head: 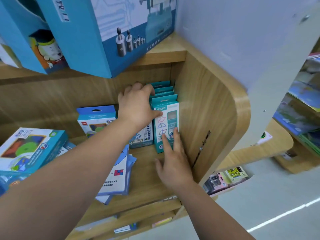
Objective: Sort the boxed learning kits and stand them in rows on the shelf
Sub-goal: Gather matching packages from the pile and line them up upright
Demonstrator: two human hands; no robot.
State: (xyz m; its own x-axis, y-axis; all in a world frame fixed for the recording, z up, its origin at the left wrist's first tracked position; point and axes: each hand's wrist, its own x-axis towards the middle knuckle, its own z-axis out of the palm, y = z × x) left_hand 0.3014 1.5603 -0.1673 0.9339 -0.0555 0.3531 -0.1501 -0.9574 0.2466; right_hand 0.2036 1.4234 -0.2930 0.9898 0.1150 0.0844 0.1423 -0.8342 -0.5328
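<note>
The reference landmark is the wooden side wall at the right end of the shelf.

Row of teal kits: stands upright directly against the side wall, running from the front box toward the back of the shelf. The front teal kit shows line-drawn shapes on its face.

My right hand: placed beside the side wall, in front of the row. The fingers are extended and spread apart, with the tips pressed flat on the lower face of the front teal kit. Nothing is clasped.

My left hand: positioned on the side of the row away from the side wall. The fingers curl over the top-left edges of the teal kits; the thumb rests on the front box face. The hand braces the row rather than closing fully around any one box.

Further from the side wall: a white-and-blue kit stands just left of the row, a blue-topped kit stands beyond it, and flat blue packs lie on the shelf board.
</note>
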